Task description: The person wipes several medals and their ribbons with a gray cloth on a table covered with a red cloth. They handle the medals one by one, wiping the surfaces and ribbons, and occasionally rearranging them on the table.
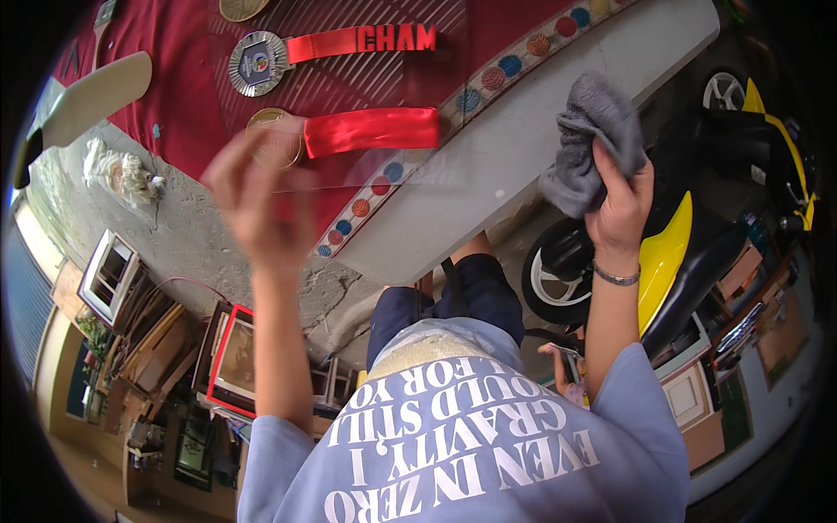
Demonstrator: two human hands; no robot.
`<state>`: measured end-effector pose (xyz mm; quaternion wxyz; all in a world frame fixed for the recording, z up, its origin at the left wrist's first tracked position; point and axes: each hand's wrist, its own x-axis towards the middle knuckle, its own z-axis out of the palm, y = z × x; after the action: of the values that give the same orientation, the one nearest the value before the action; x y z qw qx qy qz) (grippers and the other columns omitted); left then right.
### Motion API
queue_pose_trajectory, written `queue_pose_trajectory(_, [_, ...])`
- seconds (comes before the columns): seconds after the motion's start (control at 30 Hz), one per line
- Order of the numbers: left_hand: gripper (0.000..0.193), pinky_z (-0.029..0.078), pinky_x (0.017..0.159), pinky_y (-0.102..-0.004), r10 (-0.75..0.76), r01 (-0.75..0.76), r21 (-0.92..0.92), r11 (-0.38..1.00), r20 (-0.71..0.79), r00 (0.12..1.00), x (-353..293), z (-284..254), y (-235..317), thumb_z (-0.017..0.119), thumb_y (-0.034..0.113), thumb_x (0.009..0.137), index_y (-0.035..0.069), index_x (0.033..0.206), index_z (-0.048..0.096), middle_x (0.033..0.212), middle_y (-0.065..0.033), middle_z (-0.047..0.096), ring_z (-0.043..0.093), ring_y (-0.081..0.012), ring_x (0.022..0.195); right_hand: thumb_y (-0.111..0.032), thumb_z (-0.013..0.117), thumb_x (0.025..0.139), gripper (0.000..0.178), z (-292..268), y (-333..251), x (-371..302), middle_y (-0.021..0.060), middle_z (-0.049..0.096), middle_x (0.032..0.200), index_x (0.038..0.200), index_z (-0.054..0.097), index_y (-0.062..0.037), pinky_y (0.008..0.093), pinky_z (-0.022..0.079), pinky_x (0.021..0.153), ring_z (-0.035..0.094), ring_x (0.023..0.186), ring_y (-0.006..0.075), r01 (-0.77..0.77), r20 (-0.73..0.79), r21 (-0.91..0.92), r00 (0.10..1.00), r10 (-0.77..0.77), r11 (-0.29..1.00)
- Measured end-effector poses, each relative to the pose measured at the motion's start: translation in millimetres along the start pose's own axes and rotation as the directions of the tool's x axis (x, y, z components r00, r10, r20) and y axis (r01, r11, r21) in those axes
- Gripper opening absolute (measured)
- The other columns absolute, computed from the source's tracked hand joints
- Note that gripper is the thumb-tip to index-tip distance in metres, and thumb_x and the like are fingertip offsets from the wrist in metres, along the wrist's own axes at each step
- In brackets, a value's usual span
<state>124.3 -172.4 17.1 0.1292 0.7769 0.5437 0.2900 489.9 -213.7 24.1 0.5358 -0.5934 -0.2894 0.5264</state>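
A crumpled grey cloth (588, 144) is gripped in my right hand (621, 196), raised over the edge of the white table. My left hand (266, 196), smeared by motion, is over the lower gold medal (277, 139) with its red ribbon (373, 131); whether it holds anything does not show. Above that medal lies a silver medal (257, 64) with a lettered red ribbon (362, 41). A clear sheet (410, 170) with faint reflections appears to lie over the medals, which rest on dark red cloth (187, 105).
A patterned trim strip (360, 207) borders the red cloth on the white tabletop (427, 222). At left are a broad pale blade (100, 98) with a dark handle and a crumpled white cloth (122, 172). Stacked frames (231, 362) stand lower left; a yellow-and-black motorbike (667, 261) is at right.
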Motion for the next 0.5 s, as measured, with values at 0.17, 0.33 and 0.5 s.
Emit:
queue_pose_trajectory(0.17, [0.055, 0.032, 0.11, -0.0427, -0.006, -0.068, 0.171, 0.983, 0.399, 0.917, -2.7, 31.0, 85.9, 0.075, 0.035, 0.089, 0.022, 0.142, 0.066, 0.148, -0.0114, 0.053, 0.048, -0.0302, 0.131, -0.029, 0.052, 0.108, 0.037, 1.9, 20.3, -20.6, 0.0129, 0.066, 0.105, 0.127, 0.06, 0.0016, 0.0363, 0.049, 0.082, 0.062, 0.089, 0.0229, -0.307, 0.09, 0.602, 0.943, 0.32, 0.737])
queue_pose_trajectory(0.33, [0.058, 0.035, 0.105, -0.0442, -0.038, -0.077, 0.263, 0.962, 0.407, 0.913, -4.0, 46.9, 89.6, 0.075, 0.037, 0.09, 0.022, 0.145, 0.063, 0.143, -0.0111, 0.051, 0.045, -0.0312, 0.125, -0.032, 0.052, 0.108, 0.04, -2.2, 20.2, -36.7, 0.0131, 0.066, 0.113, 0.131, 0.059, 0.0001, 0.0358, 0.049, 0.088, 0.063, 0.097, 0.0231, -0.318, 0.002, 0.555, 0.925, 0.381, 0.769])
queue_pose_trajectory(0.5, [0.06, 0.037, 0.101, -0.0434, -0.037, -0.087, 0.285, 0.955, 0.403, 0.915, -1.3, 54.7, 97.2, 0.072, 0.038, 0.092, 0.02, 0.148, 0.06, 0.128, -0.0117, 0.053, 0.05, -0.0315, 0.114, -0.022, 0.06, 0.105, 0.033, -15.0, 18.2, -43.4, 0.0105, 0.068, 0.124, 0.131, 0.063, -0.0002, 0.0332, 0.049, 0.098, 0.065, 0.11, 0.019, -0.248, -0.033, 0.354, 0.96, 0.277, 0.902])
